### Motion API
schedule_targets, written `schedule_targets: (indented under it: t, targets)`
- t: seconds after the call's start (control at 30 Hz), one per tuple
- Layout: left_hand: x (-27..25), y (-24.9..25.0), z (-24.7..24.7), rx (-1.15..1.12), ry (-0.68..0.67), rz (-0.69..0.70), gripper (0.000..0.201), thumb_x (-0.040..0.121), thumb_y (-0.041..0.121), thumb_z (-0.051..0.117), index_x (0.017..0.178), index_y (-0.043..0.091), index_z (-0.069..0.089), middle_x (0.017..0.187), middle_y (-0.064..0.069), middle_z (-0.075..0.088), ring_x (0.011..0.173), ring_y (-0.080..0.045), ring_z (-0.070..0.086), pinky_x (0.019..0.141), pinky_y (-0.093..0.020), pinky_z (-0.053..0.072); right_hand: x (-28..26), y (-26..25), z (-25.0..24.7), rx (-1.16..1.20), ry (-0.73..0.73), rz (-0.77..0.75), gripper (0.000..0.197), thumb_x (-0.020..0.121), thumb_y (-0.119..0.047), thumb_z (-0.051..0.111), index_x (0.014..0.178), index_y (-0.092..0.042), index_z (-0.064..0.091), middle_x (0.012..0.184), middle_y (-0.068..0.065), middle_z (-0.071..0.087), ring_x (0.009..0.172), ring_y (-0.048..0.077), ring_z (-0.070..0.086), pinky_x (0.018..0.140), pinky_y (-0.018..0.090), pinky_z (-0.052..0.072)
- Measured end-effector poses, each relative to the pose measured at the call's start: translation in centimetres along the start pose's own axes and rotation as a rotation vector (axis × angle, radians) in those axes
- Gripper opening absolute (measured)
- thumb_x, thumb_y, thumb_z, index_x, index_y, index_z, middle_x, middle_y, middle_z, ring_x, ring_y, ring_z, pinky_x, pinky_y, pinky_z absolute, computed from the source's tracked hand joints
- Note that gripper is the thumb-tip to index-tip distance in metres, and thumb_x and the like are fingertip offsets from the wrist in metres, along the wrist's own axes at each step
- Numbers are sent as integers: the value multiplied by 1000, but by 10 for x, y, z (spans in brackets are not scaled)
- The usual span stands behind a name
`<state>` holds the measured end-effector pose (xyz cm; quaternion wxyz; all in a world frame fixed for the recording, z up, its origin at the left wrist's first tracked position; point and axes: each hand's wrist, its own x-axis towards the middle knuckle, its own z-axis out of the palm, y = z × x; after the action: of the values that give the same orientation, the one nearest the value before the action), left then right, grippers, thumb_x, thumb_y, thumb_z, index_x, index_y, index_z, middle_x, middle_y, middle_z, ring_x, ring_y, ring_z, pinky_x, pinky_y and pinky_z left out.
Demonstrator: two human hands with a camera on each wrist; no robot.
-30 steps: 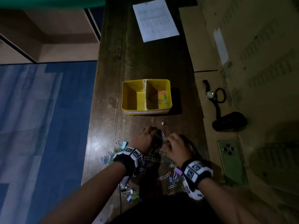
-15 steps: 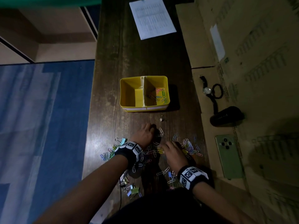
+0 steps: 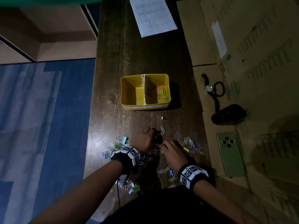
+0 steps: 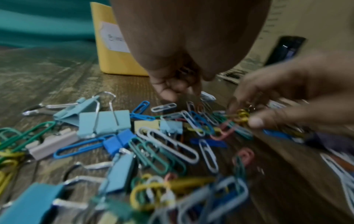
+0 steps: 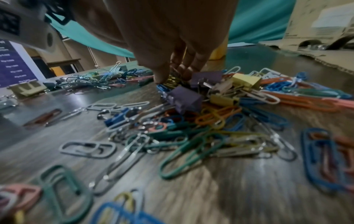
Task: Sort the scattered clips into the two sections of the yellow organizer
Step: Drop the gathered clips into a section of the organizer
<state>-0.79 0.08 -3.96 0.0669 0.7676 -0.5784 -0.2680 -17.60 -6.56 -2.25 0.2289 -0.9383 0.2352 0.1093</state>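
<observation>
The yellow organizer (image 3: 129,92) stands mid-table; its right section holds several paper clips (image 3: 161,92), and its left section looks bare. Coloured paper clips (image 3: 191,145) and binder clips (image 3: 125,139) lie scattered near the front edge. My left hand (image 3: 155,135) is curled, its fingertips (image 4: 168,94) down on the table among the clips, with some wire showing inside the palm. Just to its right, my right hand (image 3: 161,147) pinches a small bunch of gold-yellow paper clips (image 5: 171,82) out of the pile, beside purple binder clips (image 5: 185,98).
One small binder clip (image 3: 163,117) lies alone between the hands and the organizer. Flattened cardboard (image 3: 250,46) on the right carries a green phone (image 3: 230,155), a black case (image 3: 228,113) and a watch (image 3: 208,88). A paper sheet (image 3: 152,16) lies at the far end. Blue carpet (image 3: 40,118) runs past the table's left edge.
My right hand has slid a little toward me and left, uncovering the clips to its right. The left hand has stayed in place.
</observation>
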Motion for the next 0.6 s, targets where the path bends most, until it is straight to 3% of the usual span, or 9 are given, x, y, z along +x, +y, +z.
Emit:
schedule_targets:
  t: [0.1, 0.3, 0.43, 0.5, 0.6]
  targets:
    - [-9, 6, 4, 180, -75, -25, 57, 92, 52, 44, 129, 9, 39, 121, -11, 49, 102, -30, 54, 84, -41, 47, -1, 4, -4, -4, -4, 16, 40, 76, 4, 63, 112, -13, 63, 112, 4, 58, 105, 24, 52, 91, 35, 47]
    - [-6, 1, 6, 190, -169, 72, 47, 99, 40, 36, 132, 7, 38, 131, -13, 45, 111, -31, 50, 92, -41, 42, -5, 12, -12, 23, 65, 25, 49, 70, 12, 64, 113, -12, 60, 120, 5, 56, 113, 24, 51, 96, 33, 43]
    - [-5, -3, 0, 163, -230, 99, 45, 100, 35, 33, 134, 5, 36, 131, -15, 45, 113, -32, 51, 93, -43, 45, -5, 18, -22, 141, 116, 55, 40, 80, 12, 55, 111, -12, 60, 118, 2, 55, 106, 15, 51, 86, 24, 42]
    - [-7, -1, -2, 159, -218, 105, 43, 101, 33, 31, 134, 6, 37, 132, -15, 45, 113, -31, 51, 91, -42, 45, 1, 21, -25, 320, 91, 168, 35, 84, 15, 50, 107, -9, 60, 117, 2, 52, 99, 8, 48, 79, 17, 36]
    - [-10, 3, 1, 188, -159, 128, 51, 97, 44, 36, 132, 7, 38, 129, -14, 47, 108, -31, 53, 85, -41, 48, 7, 26, -29, 486, 140, 290, 18, 91, 5, 50, 100, -8, 60, 110, 4, 54, 92, 13, 51, 73, 21, 38]
